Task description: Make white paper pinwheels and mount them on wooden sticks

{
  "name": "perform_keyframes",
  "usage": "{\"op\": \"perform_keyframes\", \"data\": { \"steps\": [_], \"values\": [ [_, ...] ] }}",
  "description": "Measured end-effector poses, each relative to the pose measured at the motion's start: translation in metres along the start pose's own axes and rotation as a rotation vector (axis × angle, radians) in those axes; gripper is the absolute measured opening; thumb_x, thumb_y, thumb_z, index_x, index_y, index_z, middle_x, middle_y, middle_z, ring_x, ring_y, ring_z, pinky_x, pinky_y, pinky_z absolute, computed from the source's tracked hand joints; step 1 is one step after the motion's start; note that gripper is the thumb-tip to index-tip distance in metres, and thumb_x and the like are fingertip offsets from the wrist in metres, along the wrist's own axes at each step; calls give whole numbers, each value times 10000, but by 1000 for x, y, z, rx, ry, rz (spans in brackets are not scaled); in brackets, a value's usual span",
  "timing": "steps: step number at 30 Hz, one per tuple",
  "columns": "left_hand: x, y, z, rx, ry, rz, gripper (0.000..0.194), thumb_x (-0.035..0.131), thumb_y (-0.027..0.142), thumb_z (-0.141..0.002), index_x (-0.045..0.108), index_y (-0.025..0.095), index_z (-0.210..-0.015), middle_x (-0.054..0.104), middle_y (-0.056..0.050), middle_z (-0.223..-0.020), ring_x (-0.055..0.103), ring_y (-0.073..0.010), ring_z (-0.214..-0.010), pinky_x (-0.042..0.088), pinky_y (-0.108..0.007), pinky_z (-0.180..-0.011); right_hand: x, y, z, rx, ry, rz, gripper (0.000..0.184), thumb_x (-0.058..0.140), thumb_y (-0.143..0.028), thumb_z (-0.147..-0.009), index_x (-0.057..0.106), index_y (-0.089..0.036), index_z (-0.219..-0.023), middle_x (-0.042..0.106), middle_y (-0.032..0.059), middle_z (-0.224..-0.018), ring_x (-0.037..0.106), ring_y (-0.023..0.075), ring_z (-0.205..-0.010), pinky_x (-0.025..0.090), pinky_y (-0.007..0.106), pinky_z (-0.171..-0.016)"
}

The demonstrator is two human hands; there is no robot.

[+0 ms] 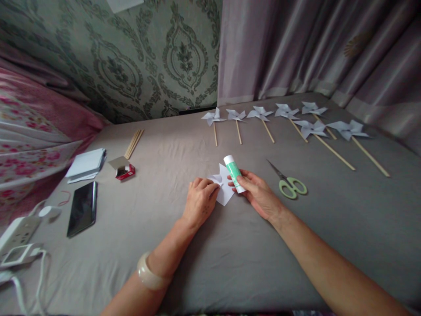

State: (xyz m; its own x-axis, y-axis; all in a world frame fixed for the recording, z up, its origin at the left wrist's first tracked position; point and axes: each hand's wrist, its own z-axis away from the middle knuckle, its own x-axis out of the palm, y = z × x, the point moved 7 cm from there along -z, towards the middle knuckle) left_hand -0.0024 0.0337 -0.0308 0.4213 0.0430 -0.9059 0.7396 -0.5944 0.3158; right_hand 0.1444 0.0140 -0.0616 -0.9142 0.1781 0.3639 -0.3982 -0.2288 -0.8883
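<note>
Between my hands lies a white paper pinwheel [226,192], partly folded, with some points bent toward its middle. My left hand [202,199] pinches a folded corner of it near the centre, and the fingertips hide part of the paper. My right hand [258,193] is wrapped round a white and green glue stick [233,172], tilted over the paper's right side. Whether the glue stick's cap is on, I cannot tell. To the right of my right hand rest scissors [289,184] with light green handles, their blades pointing away to the upper left.
Several finished pinwheels [259,114] on wooden sticks lie along the back right. At left are spare sticks [134,144], a paper stack [86,164], an open small red box [125,170], a phone [82,208] and a power strip [19,235] with cables.
</note>
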Motion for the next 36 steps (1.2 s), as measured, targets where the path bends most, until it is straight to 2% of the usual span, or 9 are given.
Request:
{"op": "perform_keyframes", "data": {
  "steps": [14, 21, 28, 32, 36],
  "values": [
    [2, 6, -1, 65, -102, -83, 262, 441, 242, -936, 682, 255, -1040, 661, -51, -1014, 518, -203, -935, 342, -363, -786, 1, 0, 0, 20, 11, -56, 342, 736, -342, -695, 618, -200, -983, 700, 60, -998, 658, 161, -848, 506, 275, -749],
    [2, 9, -1, 84, -110, -124, 259, 435, 232, -935, 663, 258, -1055, 652, -51, -1025, 509, -209, -935, 330, -366, -784, 0, 0, -1, -18, -8, 3, 343, 704, -380, -723, 613, -208, -1005, 698, 70, -1023, 658, 187, -909, 515, 299, -772],
    [4, 16, -1, 124, -150, -220, 281, 439, 153, -900, 627, 227, -1095, 620, -66, -1034, 481, -229, -935, 333, -383, -808, 1, 1, -1, 1, -7, -41, 341, 725, -358, -702, 621, -206, -989, 707, 59, -1000, 663, 170, -869, 512, 270, -739],
    [0, 24, -4, 136, -165, -283, 291, 449, 95, -853, 640, 210, -1040, 580, -94, -1028, 442, -254, -952, 338, -395, -792, 2, -1, 1, 3, -11, -46, 319, 718, -351, -715, 628, -210, -987, 705, 56, -1008, 659, 165, -862, 509, 265, -725],
    [-2, 27, -11, 175, -240, -317, 266, 469, 83, -830, 661, 203, -970, 573, -97, -991, 429, -255, -944, 336, -401, -794, 2, -6, 4, 8, -12, -95, 305, 730, -335, -703, 642, -207, -966, 704, 53, -1011, 657, 155, -821, 508, 248, -677]
  ]
}}
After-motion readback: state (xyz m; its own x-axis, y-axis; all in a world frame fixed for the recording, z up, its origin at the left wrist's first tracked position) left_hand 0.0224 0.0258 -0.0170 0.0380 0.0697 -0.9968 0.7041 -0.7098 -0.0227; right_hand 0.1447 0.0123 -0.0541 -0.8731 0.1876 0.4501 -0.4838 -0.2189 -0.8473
